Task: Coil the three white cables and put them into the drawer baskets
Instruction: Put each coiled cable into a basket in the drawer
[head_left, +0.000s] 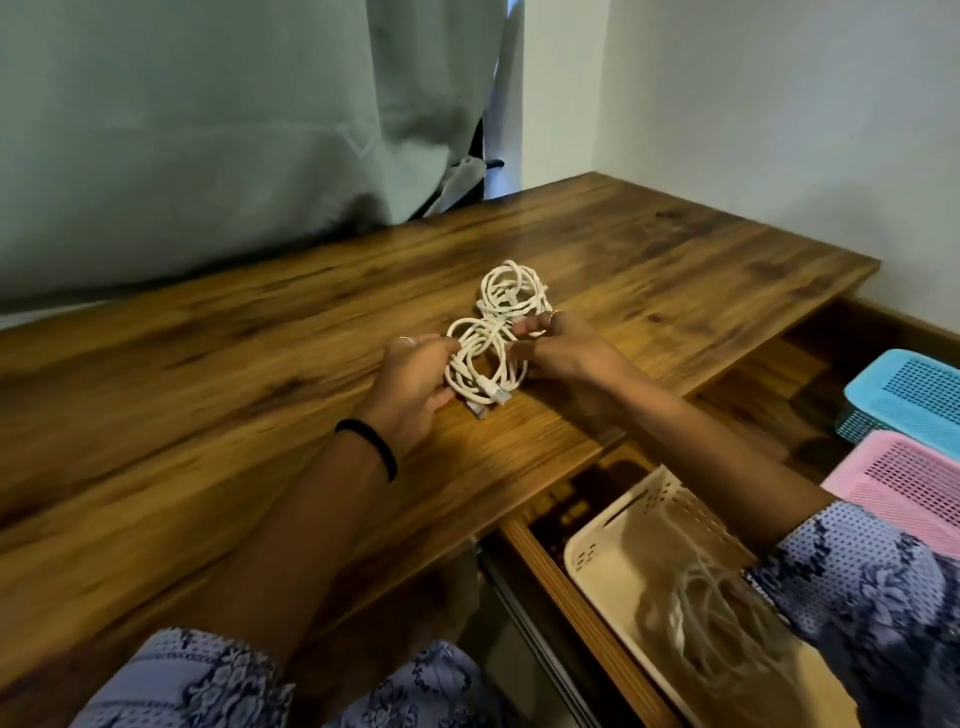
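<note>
Two white cable coils lie on the wooden desk. The near coil has its grey plugs at the front; my left hand grips its left side and my right hand pinches its right side. Just behind it, the far coil lies on the desk, close to my right fingers. A third white cable lies loosely in the cream basket in the open drawer at the lower right, partly behind my right sleeve.
A pink basket and a blue basket sit further right in the drawer. A grey curtain hangs behind the desk's far edge. A white wall stands to the right.
</note>
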